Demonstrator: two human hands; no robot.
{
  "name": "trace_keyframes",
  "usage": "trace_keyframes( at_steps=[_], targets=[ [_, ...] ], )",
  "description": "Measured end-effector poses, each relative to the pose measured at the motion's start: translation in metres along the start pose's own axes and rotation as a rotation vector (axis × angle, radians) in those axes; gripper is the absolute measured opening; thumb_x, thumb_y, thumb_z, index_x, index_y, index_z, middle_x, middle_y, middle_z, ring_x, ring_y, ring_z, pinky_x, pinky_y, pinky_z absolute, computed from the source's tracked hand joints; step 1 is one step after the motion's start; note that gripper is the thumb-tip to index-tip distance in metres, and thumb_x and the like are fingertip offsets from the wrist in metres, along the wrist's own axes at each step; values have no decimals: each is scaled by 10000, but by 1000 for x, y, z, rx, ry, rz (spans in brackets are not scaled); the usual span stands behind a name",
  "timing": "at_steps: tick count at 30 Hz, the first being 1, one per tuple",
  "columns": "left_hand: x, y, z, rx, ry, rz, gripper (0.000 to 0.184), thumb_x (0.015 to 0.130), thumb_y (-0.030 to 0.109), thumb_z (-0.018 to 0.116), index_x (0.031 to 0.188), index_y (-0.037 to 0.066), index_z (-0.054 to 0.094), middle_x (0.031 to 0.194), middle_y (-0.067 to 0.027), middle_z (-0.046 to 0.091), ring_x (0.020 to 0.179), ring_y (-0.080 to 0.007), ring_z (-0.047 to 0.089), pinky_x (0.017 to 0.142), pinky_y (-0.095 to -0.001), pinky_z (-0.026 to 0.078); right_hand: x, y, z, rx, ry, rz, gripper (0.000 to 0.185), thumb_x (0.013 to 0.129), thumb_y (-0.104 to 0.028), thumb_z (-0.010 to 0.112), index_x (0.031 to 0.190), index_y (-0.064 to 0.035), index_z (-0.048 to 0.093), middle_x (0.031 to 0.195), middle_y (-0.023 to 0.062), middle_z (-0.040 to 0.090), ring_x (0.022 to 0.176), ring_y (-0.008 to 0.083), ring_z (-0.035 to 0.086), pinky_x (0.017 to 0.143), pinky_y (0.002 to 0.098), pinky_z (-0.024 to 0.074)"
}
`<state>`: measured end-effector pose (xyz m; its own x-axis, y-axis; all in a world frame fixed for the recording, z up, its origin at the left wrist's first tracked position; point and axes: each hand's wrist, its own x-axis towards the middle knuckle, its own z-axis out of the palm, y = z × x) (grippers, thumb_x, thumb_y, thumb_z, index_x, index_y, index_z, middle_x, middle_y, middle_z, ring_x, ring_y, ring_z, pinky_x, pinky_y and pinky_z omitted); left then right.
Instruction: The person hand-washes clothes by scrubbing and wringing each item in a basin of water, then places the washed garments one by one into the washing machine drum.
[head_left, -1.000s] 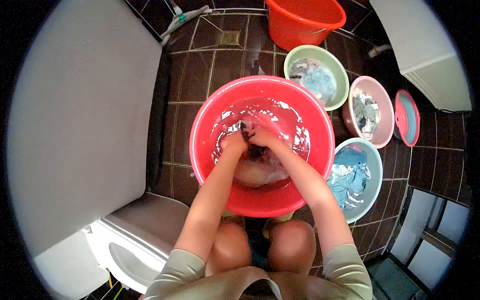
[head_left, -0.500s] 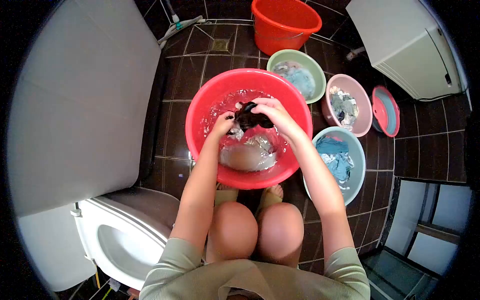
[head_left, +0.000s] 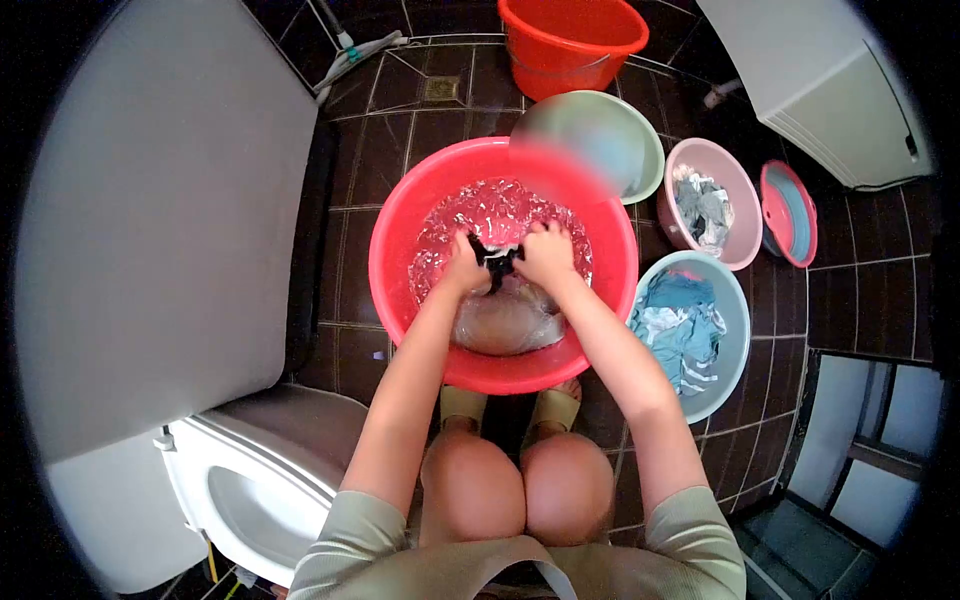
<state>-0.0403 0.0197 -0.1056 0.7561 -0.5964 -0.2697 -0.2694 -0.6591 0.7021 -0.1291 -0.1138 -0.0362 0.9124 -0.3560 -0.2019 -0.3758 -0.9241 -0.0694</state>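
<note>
A large red basin [head_left: 388,245] of water stands on the floor in front of my knees. Both my hands are inside it, at the water's surface. A small black wet cloth [head_left: 498,266] stretches between them; its exact kind is unclear. My left hand [head_left: 466,268] is closed on its left end. The right hand [head_left: 546,256] grips the other end with curled fingers. Just below, a pale, see-through bulging mass [head_left: 508,325] sits in the water near the basin's front wall. Splashes and ripples surround the hands.
To the right stand a green basin [head_left: 648,150], partly blurred, a pink basin [head_left: 745,215] and a light blue basin [head_left: 735,375], each holding wet laundry. A collapsible basin [head_left: 790,212] and a red bucket [head_left: 575,55] are farther off. A toilet [head_left: 205,450] stands at left.
The black cloth has gone lower toward the water and is now pulled between both hands. My right hand has turned knuckles up. The water is more stirred, and the view has shifted slightly.
</note>
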Motion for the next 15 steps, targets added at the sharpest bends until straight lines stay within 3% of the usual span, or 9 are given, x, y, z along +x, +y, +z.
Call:
trace_keyframes(
  at_steps=[1, 4, 8, 9, 10, 11, 12, 14, 15],
  targets=[
    [-3, -1, 5, 179, -167, -112, 778, 589, 120, 649, 1236, 38, 226, 1169, -262, 418, 1104, -400, 408, 909, -397, 365, 1, -1, 16, -4, -45, -47, 352, 633, -299, 654, 883, -52, 623, 1009, 108, 551, 981, 282, 502, 810, 406, 430],
    [11, -19, 21, 464, -518, -83, 519, 701, 161, 552, 1176, 6, 413, 1172, -252, 446, 1094, -369, 443, 897, -410, 376, 6, 3, 47, 91, -284, -16, 343, 663, -243, 614, 938, -40, 587, 1038, 149, 559, 973, 289, 535, 820, 405, 429],
    [24, -31, 14, 392, -483, -96, 378, 773, 225, 457, 1052, -15, 542, 1116, -254, 492, 1057, -353, 484, 864, -408, 394, 10, 20, 68, 461, -328, 265, 290, 685, -132, 533, 951, -19, 557, 1019, 211, 563, 971, 303, 552, 835, 380, 426],
    [33, -38, 13, 326, -471, -119, 386, 785, 245, 449, 1043, -28, 541, 1091, -261, 504, 1047, -354, 491, 857, -405, 397, 21, 32, 110, 584, -159, 237, 261, 677, -142, 497, 897, -14, 556, 903, 172, 604, 870, 284, 581, 762, 372, 442],
    [38, -41, 12, 259, -459, -142, 398, 797, 265, 442, 1034, -40, 540, 1065, -269, 516, 1037, -355, 498, 849, -403, 400, 26, 35, 108, 769, -176, 248, 251, 675, -171, 493, 869, -24, 555, 854, 147, 599, 817, 267, 574, 720, 366, 440],
    [25, -22, 7, -42, -137, -345, 455, 835, 329, 410, 1012, -70, 538, 1003, -250, 560, 988, -371, 526, 819, -399, 412, 31, 36, 100, 954, -190, 256, 245, 674, -200, 488, 841, -33, 554, 804, 121, 594, 763, 251, 567, 677, 361, 438],
    [36, -42, 24, -400, -17, -350, 520, 868, 436, 322, 966, -21, 551, 827, -166, 607, 736, -308, 591, 635, -427, 460, 33, 36, 92, 1169, -172, 274, 217, 676, -237, 470, 765, -53, 543, 723, 83, 556, 678, 212, 525, 608, 333, 411],
    [37, -22, 8, -1011, -171, -608, 450, 862, 437, 352, 919, 42, 559, 778, -92, 597, 659, -252, 575, 600, -397, 469, 41, 33, 85, 1654, -201, 403, 219, 693, -266, 426, 602, -82, 500, 606, 43, 509, 572, 143, 476, 524, 272, 363],
    [31, -4, -4, -1144, -217, -593, 424, 862, 427, 354, 908, 57, 556, 782, -86, 594, 661, -240, 571, 602, -380, 471, 34, 23, 55, 1824, -264, 475, 232, 705, -259, 420, 594, -76, 509, 613, 41, 512, 575, 131, 476, 527, 267, 359]
  ],
)
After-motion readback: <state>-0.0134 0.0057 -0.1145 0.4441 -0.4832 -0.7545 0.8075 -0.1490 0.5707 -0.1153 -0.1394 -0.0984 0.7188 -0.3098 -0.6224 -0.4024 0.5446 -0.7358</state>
